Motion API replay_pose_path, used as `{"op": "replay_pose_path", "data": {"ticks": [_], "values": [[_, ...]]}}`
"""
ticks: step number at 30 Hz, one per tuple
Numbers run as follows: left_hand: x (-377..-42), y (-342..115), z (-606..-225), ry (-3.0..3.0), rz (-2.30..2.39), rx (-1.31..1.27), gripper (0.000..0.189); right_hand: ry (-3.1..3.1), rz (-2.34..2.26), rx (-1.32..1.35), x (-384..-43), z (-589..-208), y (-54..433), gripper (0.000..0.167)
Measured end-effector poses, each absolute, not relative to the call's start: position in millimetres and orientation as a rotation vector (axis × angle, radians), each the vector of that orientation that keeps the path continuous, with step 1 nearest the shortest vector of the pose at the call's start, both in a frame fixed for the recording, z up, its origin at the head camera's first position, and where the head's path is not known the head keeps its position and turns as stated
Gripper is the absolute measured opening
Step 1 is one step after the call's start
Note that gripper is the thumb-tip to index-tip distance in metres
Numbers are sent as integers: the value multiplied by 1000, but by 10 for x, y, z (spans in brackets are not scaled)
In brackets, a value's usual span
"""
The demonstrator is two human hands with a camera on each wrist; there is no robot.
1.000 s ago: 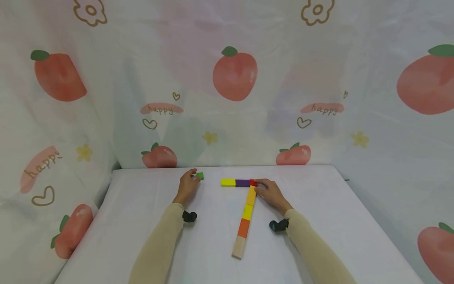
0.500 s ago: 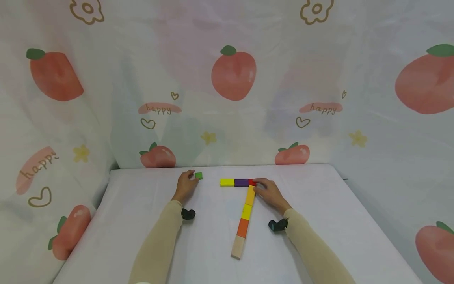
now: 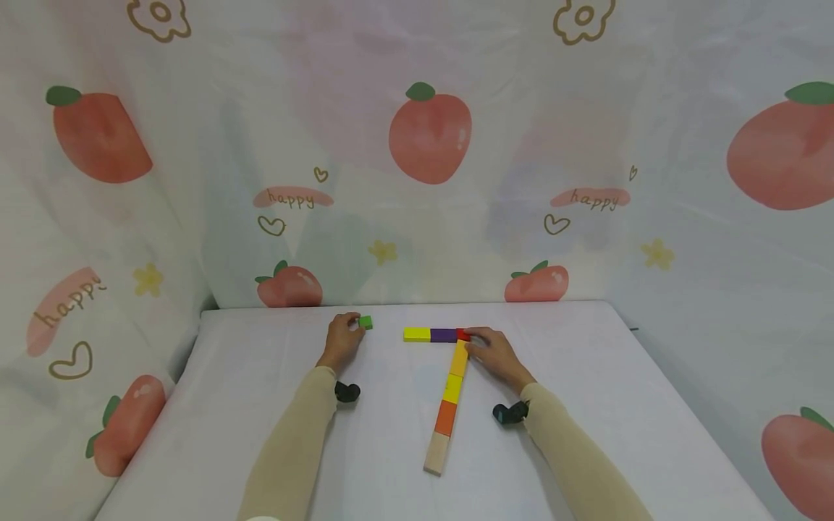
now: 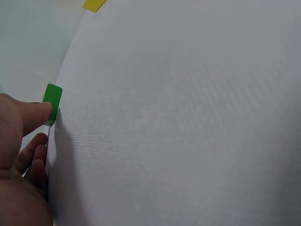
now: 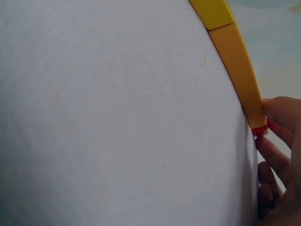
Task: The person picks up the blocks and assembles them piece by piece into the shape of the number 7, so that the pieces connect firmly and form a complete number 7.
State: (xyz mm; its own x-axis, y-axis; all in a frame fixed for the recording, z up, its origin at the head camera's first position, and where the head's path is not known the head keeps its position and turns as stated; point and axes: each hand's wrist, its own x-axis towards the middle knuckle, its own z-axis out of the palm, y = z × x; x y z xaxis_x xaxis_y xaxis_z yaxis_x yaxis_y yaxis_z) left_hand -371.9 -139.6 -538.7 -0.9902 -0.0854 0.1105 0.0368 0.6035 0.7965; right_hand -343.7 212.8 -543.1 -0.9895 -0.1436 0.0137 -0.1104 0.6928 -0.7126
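My left hand (image 3: 342, 341) is at the far left of the blocks, pinching a small green block (image 3: 366, 323) at its left side. In the left wrist view the thumb lies over the face of the green block (image 4: 54, 99), hiding the index fingertip. At the corner of a block layout, my right hand (image 3: 500, 357) holds a small red block (image 3: 462, 334), partly covered by its fingers. The right wrist view has the thumb beside an orange-yellow block (image 5: 239, 70) and a fingertip at the red block (image 5: 259, 130).
A purple block (image 3: 444, 336) and a yellow block (image 3: 417, 335) run left from the red one. Toward me runs a line: orange-yellow block (image 3: 459, 358), yellow block (image 3: 452, 388), orange block (image 3: 446, 418), plain wood block (image 3: 437, 454). A printed cloth (image 3: 430, 239) hangs behind the white table (image 3: 260, 362).
The left fingers have drawn back slightly to the left, leaving more of the green block showing. My right hand stays at the red block, and the layout keeps its shape.
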Motion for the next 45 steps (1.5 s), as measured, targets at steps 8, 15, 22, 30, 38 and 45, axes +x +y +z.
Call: {"op": "replay_pose_path", "data": {"ticks": [8, 15, 22, 30, 38, 45], "values": [[-3676, -1403, -5375, -2681, -1359, 50, 38, 2847, -1187, -197, -3434, -5426, 2108, 45], [-3640, -1428, -5345, -2667, -1426, 57, 38, 2850, -1174, -173, -3427, -5403, 2097, 44], [-3636, -1449, -5346, -2668, -1449, 57, 39, 2838, -1177, -147, -3441, -5414, 2106, 45], [-3614, -1443, -5317, -2673, -1444, 64, 39, 2829, -1195, -131, -3438, -5435, 2120, 45], [-3593, -1452, -5305, -2668, -1453, 66, 37, 2825, -1203, -136, -3439, -5440, 2119, 45], [-3552, -1456, -5290, -2673, -1447, 56, 36, 2833, -1187, -138, -3437, -5437, 2114, 45]]}}
